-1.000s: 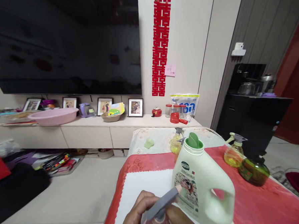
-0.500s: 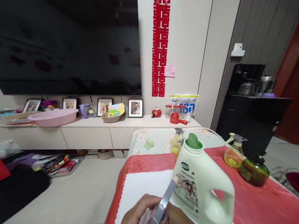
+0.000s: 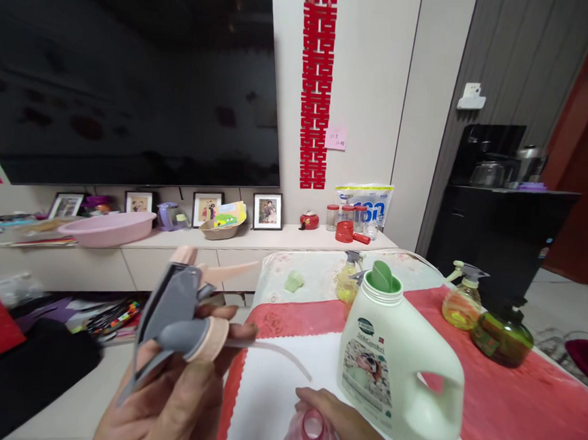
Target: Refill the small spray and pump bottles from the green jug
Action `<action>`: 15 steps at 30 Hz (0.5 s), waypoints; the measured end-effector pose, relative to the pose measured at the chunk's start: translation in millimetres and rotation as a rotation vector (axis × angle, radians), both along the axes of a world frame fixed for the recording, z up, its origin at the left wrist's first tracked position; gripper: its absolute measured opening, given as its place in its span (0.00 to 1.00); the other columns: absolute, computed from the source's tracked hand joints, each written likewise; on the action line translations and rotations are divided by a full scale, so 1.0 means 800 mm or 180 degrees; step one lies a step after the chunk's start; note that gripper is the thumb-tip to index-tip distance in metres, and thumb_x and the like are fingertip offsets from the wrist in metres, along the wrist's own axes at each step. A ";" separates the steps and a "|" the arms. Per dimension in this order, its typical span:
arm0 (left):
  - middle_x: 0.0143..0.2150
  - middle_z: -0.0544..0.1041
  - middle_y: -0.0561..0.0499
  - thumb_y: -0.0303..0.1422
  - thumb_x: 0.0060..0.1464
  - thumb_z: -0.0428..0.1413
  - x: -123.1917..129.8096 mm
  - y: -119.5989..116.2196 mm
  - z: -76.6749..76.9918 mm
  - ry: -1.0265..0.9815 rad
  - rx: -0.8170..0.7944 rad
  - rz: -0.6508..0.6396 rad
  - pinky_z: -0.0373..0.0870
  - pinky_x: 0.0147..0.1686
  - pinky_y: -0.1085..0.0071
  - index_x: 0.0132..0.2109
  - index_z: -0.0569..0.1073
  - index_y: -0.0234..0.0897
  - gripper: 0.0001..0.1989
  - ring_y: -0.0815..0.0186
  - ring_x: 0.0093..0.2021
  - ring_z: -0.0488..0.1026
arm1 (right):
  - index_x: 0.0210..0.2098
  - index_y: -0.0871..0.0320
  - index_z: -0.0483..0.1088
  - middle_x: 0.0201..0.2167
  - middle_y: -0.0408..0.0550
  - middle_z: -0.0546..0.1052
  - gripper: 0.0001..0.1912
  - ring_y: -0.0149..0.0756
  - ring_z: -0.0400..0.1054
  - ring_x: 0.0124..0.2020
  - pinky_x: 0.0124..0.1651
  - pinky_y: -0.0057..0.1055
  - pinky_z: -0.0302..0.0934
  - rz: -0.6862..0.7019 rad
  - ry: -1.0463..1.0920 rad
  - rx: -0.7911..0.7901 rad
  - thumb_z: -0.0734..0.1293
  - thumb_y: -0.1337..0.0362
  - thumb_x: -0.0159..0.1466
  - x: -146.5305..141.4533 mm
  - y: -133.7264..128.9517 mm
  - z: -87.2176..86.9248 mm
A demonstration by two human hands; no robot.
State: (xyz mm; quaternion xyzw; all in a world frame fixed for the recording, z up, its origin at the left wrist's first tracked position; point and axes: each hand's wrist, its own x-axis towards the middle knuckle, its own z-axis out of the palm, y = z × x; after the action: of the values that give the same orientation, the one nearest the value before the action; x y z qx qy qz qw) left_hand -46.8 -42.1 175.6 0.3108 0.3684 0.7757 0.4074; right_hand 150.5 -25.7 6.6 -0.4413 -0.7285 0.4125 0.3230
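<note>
My left hand [image 3: 166,397] grips a grey and peach spray trigger head [image 3: 183,313] in the air at the left. Its clear dip tube [image 3: 287,356] points to the right. At the bottom edge, my right hand [image 3: 336,412] is wrapped round a pink see-through bottle [image 3: 312,437] whose mouth is uncovered. Just right of that hand stands a large pale green detergent jug [image 3: 400,357] with a green spout and no cap on it. A small light green cap [image 3: 294,281] lies on the tablecloth farther back.
Behind the jug are yellow spray bottles [image 3: 349,279]. To its right stand another spray bottle [image 3: 462,301] and a dark green pump bottle [image 3: 502,336]. A low cabinet [image 3: 173,266] with frames and a pink basin [image 3: 109,229] runs along the wall.
The spray head has come off the pink bottle. My left hand has carried it up and to the left, with its tube drawn out, while my right hand stays on the bottle.
</note>
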 end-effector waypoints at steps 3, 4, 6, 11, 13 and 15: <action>0.41 0.83 0.51 0.34 0.47 0.70 0.006 0.024 -0.006 -0.0209 0.0215 -0.0214 0.82 0.44 0.70 0.47 0.77 0.37 0.20 0.63 0.38 0.82 | 0.63 0.52 0.66 0.52 0.52 0.71 0.29 0.44 0.67 0.54 0.55 0.34 0.64 0.0029 -0.0187 -0.0009 0.66 0.49 0.66 0.005 -0.002 0.001; 0.43 0.82 0.52 0.33 0.47 0.70 0.009 0.033 -0.015 -0.0285 0.0276 -0.0393 0.82 0.44 0.70 0.48 0.77 0.38 0.20 0.65 0.38 0.82 | 0.64 0.51 0.64 0.54 0.52 0.70 0.31 0.45 0.67 0.55 0.57 0.35 0.63 0.0074 -0.0261 -0.0011 0.68 0.51 0.64 0.008 -0.002 0.002; 0.46 0.80 0.52 0.31 0.49 0.68 0.014 0.052 -0.041 -0.0459 0.0100 -0.0771 0.81 0.44 0.71 0.51 0.75 0.40 0.21 0.66 0.41 0.81 | 0.68 0.50 0.60 0.56 0.54 0.69 0.37 0.47 0.65 0.58 0.60 0.38 0.60 0.0160 -0.0432 -0.0012 0.69 0.53 0.62 0.016 -0.001 0.004; 0.39 0.80 0.49 0.20 0.58 0.59 0.023 0.093 -0.117 -0.0898 -0.0955 -0.0720 0.82 0.43 0.67 0.40 0.75 0.32 0.05 0.67 0.38 0.81 | 0.71 0.57 0.55 0.60 0.61 0.66 0.38 0.53 0.62 0.60 0.63 0.42 0.58 -0.0058 -0.0814 0.0014 0.65 0.59 0.63 0.030 -0.007 -0.003; 0.37 0.80 0.49 0.19 0.59 0.57 0.030 0.100 -0.141 -0.0957 -0.1228 -0.0859 0.82 0.42 0.68 0.38 0.74 0.31 0.05 0.67 0.36 0.81 | 0.70 0.57 0.58 0.60 0.61 0.67 0.35 0.53 0.64 0.59 0.61 0.40 0.60 -0.0321 -0.0905 0.0068 0.64 0.59 0.64 0.031 -0.015 0.000; 0.37 0.80 0.49 0.19 0.58 0.59 0.038 0.102 -0.159 -0.1003 -0.1376 -0.1049 0.82 0.42 0.69 0.39 0.74 0.32 0.05 0.66 0.37 0.82 | 0.66 0.56 0.64 0.55 0.58 0.71 0.30 0.47 0.70 0.51 0.55 0.35 0.65 -0.0607 -0.1032 0.0176 0.63 0.61 0.65 0.033 -0.025 0.015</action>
State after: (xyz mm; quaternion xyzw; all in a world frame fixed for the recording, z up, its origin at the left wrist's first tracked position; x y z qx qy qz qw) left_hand -16.6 39.7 48.0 0.1485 0.4018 0.6415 0.6364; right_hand 177.0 -46.0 18.3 -0.5600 -0.7370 0.2834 0.2509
